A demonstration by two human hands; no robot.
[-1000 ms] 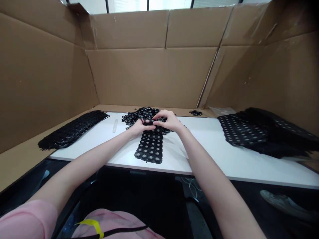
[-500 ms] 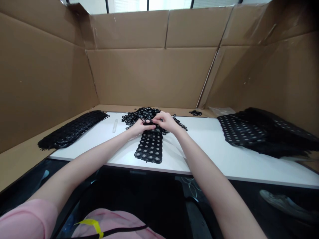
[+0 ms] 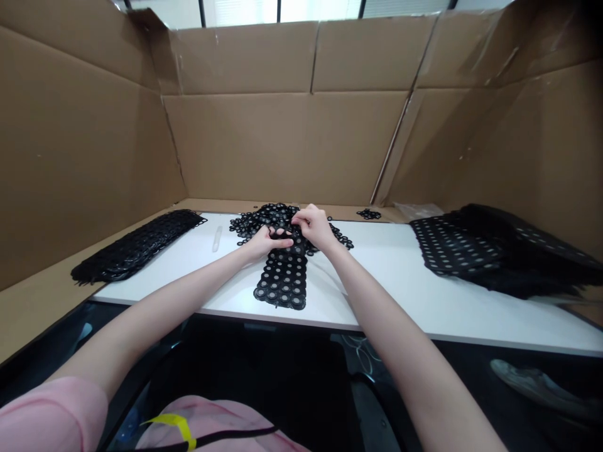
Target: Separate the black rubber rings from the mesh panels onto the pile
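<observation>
A black sheet with rows of round, light-centred cells (image 3: 281,280) lies on the white table, its near end flat and its far part raised. My left hand (image 3: 264,242) grips that far part, the thumb on the near side and the fingers behind it. Just right of it, my right hand (image 3: 313,225) is closed in a pinch at the sheet's far right; whatever sits between its fingertips is too small to make out. Behind both hands spreads a pile of small black rings (image 3: 252,221), partly hidden by them.
A stack of black netted pieces (image 3: 141,246) lies at the left, beside a small clear strip (image 3: 217,238). More black dotted sheets (image 3: 464,248) are heaped at the right. A few loose rings (image 3: 369,214) lie at the back. Cardboard walls (image 3: 287,144) enclose the table (image 3: 377,276).
My right hand has drawn slightly up and right, away from my left fingers. My left hand keeps its grip on the sheet, almost unmoved.
</observation>
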